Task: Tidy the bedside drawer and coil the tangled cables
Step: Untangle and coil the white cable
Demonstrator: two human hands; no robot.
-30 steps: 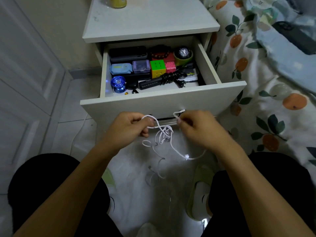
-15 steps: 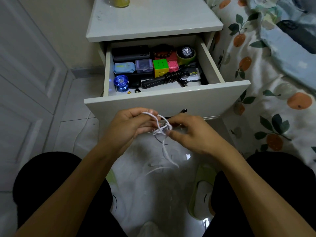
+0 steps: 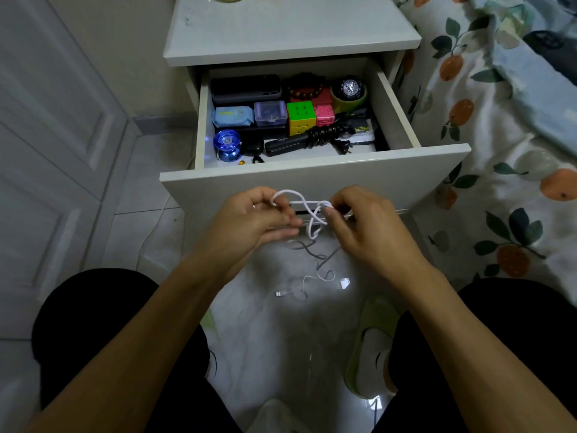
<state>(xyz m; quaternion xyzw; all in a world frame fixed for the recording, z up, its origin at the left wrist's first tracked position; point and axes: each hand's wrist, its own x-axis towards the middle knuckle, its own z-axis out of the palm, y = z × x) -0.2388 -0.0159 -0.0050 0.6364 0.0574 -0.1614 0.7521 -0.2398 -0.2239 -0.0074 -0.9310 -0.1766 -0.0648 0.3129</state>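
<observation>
before the drawer point(image 3: 312, 179), both hands pinching white cable point(image 3: 307, 210), now spread wider apart

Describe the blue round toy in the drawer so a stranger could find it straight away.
Look into the open drawer of the white bedside table. In its front left corner stands the yo-yo, beside a small black case. It alone is clear, shiny blue and round.
</observation>
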